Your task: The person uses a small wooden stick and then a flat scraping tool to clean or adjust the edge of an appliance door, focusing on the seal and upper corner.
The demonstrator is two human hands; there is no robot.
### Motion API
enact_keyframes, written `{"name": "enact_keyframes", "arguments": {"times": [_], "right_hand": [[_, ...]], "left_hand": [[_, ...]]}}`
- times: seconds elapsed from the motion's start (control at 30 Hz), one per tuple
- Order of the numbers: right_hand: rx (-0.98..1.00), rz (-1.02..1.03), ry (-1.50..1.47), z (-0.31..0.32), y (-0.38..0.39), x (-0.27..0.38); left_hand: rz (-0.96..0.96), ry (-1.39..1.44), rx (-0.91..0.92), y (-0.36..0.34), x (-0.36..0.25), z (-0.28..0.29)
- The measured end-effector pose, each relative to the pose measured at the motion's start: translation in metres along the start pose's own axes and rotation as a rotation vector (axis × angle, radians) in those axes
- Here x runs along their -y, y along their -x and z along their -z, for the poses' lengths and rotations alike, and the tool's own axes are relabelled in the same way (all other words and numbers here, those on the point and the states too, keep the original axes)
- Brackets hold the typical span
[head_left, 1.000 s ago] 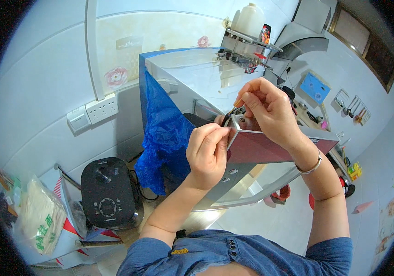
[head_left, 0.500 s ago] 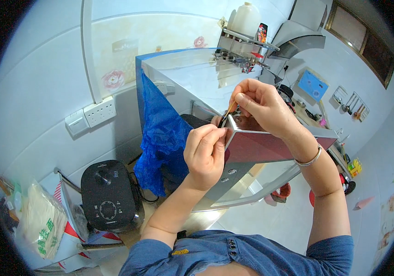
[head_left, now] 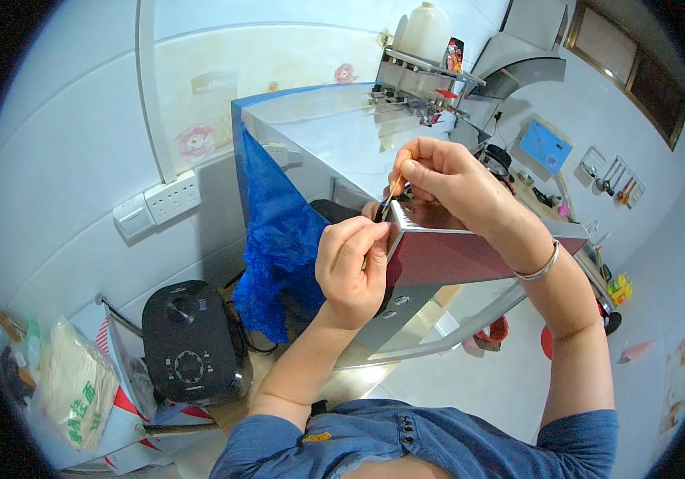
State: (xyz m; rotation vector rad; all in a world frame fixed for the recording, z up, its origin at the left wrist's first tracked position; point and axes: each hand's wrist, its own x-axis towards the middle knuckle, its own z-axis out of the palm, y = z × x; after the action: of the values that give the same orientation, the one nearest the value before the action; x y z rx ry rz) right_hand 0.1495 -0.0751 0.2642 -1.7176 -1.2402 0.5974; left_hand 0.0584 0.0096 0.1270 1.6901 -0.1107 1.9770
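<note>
A packet printed in green [head_left: 79, 391] lies at the far left, beside a black round-topped cooker [head_left: 192, 345] with a dial on its lid, standing below a white wall socket [head_left: 173, 198]. Next along, a crumpled blue plastic sheet [head_left: 278, 231] hangs from the corner of a large steel appliance [head_left: 318, 136] edged in blue.

At centre, a person in a blue denim shirt works with both hands on a dark red metal box [head_left: 462, 255] held up against the steel appliance. The left hand [head_left: 352, 267] is curled shut around the box's near corner, fingers pressed together over the edge. The right hand [head_left: 446, 180], a silver bangle [head_left: 540, 267] on its wrist, pinches a thin orange-handled tool [head_left: 395, 190] between thumb and fingertips, its tip set at the top of that same corner, just above the left hand.

Behind the hands, a metal wall rack [head_left: 430, 76] carries a white jug [head_left: 424, 32]. Further right, a grey extractor hood [head_left: 518, 64] hangs over a cluttered worktop [head_left: 542, 195], with a blue panel [head_left: 546, 146] on the wall.
</note>
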Motion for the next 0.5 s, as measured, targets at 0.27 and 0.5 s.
{"name": "enact_keyframes", "arguments": {"times": [0.27,0.5], "right_hand": [[0.025,0.026,-0.088,0.0023,-0.0017,-0.0071],[0.037,0.013,-0.052,0.0015,-0.0047,-0.0063]], "left_hand": [[-0.017,0.03,-0.015,0.0022,0.0032,-0.0017],[0.001,0.037,0.006,0.0024,0.0028,-0.0007]]}}
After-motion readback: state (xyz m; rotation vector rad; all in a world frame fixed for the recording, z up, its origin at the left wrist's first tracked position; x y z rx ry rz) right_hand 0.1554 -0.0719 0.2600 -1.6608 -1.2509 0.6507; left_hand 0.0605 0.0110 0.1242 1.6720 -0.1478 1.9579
